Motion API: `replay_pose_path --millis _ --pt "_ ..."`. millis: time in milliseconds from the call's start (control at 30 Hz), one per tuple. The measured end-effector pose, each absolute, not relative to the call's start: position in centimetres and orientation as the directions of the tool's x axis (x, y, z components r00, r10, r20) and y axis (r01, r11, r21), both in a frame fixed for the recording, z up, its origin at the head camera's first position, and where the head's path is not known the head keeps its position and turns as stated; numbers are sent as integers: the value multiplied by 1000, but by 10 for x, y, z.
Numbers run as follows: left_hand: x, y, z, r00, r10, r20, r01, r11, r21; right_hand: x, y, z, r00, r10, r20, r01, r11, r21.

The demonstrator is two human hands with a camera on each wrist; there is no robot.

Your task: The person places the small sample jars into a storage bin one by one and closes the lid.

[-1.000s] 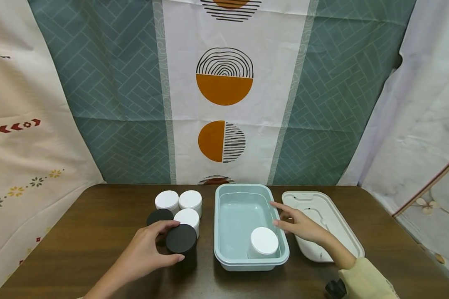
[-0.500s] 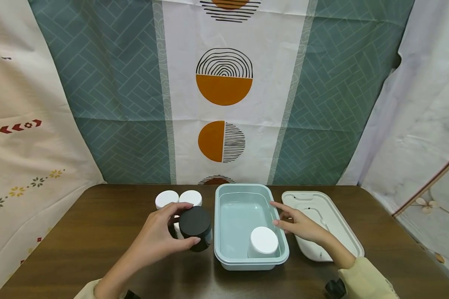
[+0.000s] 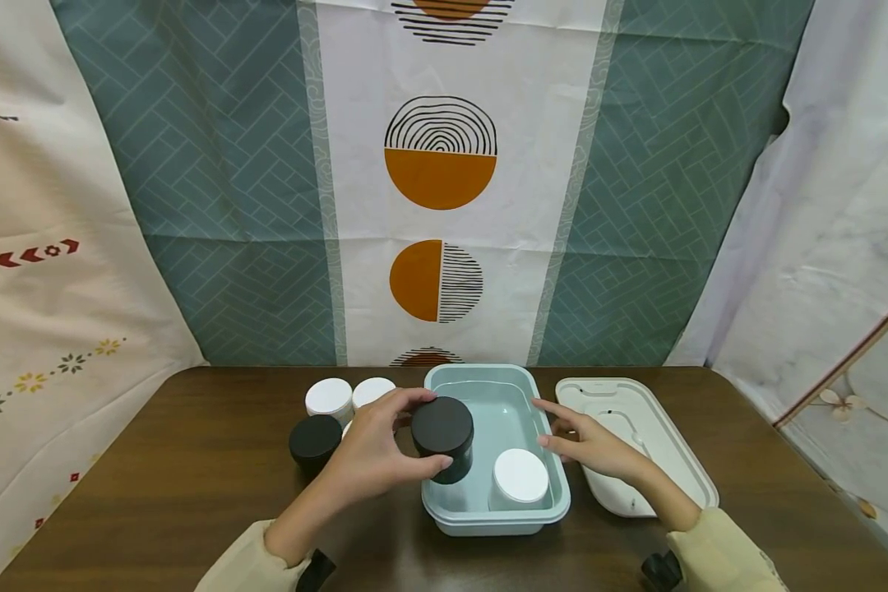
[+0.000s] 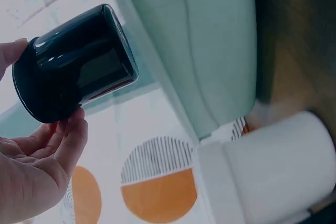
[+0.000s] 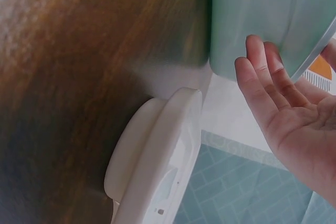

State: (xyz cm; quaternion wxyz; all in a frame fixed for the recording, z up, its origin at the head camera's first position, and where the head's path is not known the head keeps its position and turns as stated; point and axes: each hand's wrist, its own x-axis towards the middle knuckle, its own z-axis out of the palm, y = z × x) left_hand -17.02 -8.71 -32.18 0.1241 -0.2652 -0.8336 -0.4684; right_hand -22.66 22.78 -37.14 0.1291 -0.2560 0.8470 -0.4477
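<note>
My left hand (image 3: 381, 448) grips a black jar (image 3: 441, 432) by its lid, thumb on one side and fingers on the other. The jar is held over the left rim of a pale blue plastic tub (image 3: 492, 520); its glossy body shows in the left wrist view (image 4: 84, 59). Inside the tub, at the front right, stands a white-lidded jar (image 3: 520, 478). On the tub's right rim rests my right hand (image 3: 588, 444), index finger and thumb at the edge. The right wrist view has its other fingers (image 5: 260, 80) fairly straight beside the outer wall.
Left of the tub stand another black jar (image 3: 315, 440) and white jars (image 3: 329, 397), one mostly hidden behind the left hand. A whitish lid (image 3: 640, 411) lies on the brown table (image 3: 215, 460) at right, under the right forearm. Patterned cloth (image 3: 444, 197) hangs behind.
My left hand has lifted the black jar from beside the other jars and carried it right, over the tub's left rim. The right hand keeps its place.
</note>
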Motion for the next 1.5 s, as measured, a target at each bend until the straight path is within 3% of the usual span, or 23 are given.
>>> replay_pose_path --millis 400,667,1267,1500 --pt "-182 -68 -346 -825 408 391 556 457 695 -227 227 -371 -833 -554 4 -307 456 -835" --pt "-183 -63 -353 -816 478 324 566 551 613 -228 228 -370 -837 -547 1 -295 450 -843" --pt "-190 -59 -345 -746 651 142 636 632 443 -232 229 -370 -842 -540 -3 -288 454 -843" --pt "-193 -60 -339 -746 663 64 622 659 423 -237 229 -369 -836 -549 0 -299 456 -838"
